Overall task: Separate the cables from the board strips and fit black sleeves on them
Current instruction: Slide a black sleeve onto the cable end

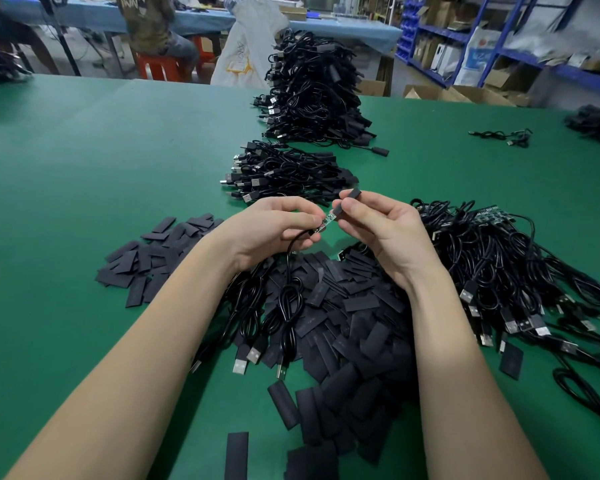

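Two hands meeting above green table [84, 168]: left hand [274, 226] pinching cable [291, 251] at small board [328, 220], long axis rising far-right; right hand [385, 226] pinching black sleeve [347, 201] over board tip, same line. Loose sleeves [343, 323] heaped beneath.

We note a green surface [84, 161] in the foreground, a blue-covered table [201, 20] behind, an orange stool [158, 67] beside it, and blue shelving [499, 39] with boxes far right.
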Available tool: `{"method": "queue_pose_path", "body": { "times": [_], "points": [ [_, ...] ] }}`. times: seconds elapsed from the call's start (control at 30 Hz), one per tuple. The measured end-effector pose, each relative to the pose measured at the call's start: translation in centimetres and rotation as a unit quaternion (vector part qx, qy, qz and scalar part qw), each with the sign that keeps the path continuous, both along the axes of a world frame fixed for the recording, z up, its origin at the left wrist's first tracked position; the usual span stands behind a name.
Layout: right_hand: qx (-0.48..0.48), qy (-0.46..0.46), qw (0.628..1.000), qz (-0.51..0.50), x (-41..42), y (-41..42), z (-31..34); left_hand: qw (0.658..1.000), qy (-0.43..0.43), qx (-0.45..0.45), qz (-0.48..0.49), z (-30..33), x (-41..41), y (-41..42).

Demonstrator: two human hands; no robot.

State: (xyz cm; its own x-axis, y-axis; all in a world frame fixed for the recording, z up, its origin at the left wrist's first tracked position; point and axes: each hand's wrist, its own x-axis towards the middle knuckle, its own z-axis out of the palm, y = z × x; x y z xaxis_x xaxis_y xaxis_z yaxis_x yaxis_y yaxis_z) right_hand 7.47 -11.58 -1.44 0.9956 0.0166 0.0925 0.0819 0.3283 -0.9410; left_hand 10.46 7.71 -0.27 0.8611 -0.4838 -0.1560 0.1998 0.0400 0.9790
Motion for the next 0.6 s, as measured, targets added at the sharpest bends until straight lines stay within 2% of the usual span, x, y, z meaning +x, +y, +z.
{"method": "queue_pose_path", "body": {
  "times": [0.43,0.6],
  "points": [
    [0.012,0.029,0.999,0.039,-0.22,-0.44,0.44,1.000,-0.008,-0.008,-0.009,-0.19,0.20,0.30],
    [-0.024,0.024,0.999,0.037,-0.13,-0.51,0.44,0.997,-0.061,0.036,0.016,-0.18,0.24,0.34]
  ]
}}
